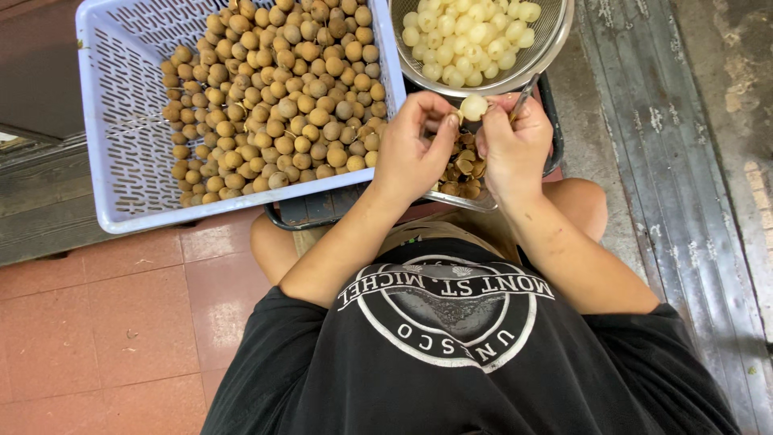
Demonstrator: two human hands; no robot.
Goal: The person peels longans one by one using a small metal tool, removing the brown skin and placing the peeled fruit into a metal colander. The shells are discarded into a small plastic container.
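while i sit over red floor tiles (121, 322), my left hand (415, 149) and right hand (515, 149) pinch one peeled pale fruit (473, 106) between fingertips; right also grips a thin metal tool (523, 95). below: tray of brown shells (463, 169). beyond: lavender basket (121, 185) of unpeeled brown fruit (274, 97); metal colander (555, 40) of peeled fruit (467, 40).

Pale, round peeled fruit (473, 106) pinched between fingers (451, 121) of both hands, above brown shells
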